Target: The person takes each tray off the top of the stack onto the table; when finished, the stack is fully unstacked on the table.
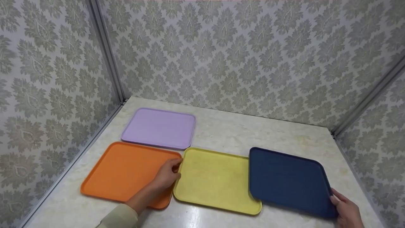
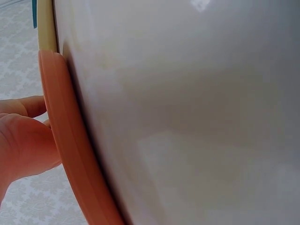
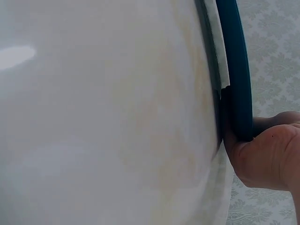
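My left hand (image 1: pixel 167 175) reaches across the orange tray (image 1: pixel 126 171); thumb and fingertips are spread along the left rim of the yellow tray (image 1: pixel 218 180), touching it. In the left wrist view the orange tray's edge (image 2: pixel 75 140) hides the fingertips of that hand (image 2: pixel 28 140). My right hand (image 1: pixel 347 209) grips the navy blue tray (image 1: pixel 289 180) by its near right corner. The right wrist view shows fingers under the navy tray's edge (image 3: pixel 238 70), which is raised off the table. The navy tray's left side overlaps the yellow tray's right edge.
A lilac tray (image 1: pixel 159 128) lies flat behind the orange one. All sit on a pale marbled table (image 1: pixel 234 131). Patterned walls (image 1: pixel 221 57) stand at the back and both sides, with a grey metal post (image 1: pixel 109 53) in the left corner.
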The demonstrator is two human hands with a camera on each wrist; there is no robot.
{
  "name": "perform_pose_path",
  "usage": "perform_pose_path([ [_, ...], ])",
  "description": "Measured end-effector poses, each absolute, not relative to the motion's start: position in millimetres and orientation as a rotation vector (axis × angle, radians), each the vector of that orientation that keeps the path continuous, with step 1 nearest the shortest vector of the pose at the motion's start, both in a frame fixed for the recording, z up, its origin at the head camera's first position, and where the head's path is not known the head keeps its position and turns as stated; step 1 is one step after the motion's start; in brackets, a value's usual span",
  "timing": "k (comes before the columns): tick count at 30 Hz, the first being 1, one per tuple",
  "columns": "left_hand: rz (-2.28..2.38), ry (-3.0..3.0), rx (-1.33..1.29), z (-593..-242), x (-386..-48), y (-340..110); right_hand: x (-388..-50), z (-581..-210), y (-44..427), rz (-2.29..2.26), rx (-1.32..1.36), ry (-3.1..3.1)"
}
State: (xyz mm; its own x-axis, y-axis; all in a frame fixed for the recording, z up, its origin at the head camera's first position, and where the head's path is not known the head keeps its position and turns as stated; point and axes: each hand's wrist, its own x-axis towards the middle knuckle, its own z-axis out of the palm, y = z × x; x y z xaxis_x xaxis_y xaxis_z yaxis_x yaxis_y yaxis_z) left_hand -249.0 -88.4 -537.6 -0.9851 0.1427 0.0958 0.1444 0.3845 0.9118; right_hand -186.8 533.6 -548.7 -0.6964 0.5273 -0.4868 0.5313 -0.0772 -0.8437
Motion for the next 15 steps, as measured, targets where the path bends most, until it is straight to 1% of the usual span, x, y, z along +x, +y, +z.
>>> perform_pose_path([
  [3,-1.708,-2.62,-0.261,-537.5,-250.1,-88.4,-191.8,-547.6,538.5,-1.984,1.235,2.118],
  [10,-1.682,-2.655,-0.246,-536.7,-251.5,-88.0,-196.0,-537.3,541.1,-1.919,1.164,2.192],
  [15,-1.708,-2.634,-0.231,-538.0,-252.0,-87.6,-201.9,-529.3,539.8,-1.968,1.127,2.185],
])
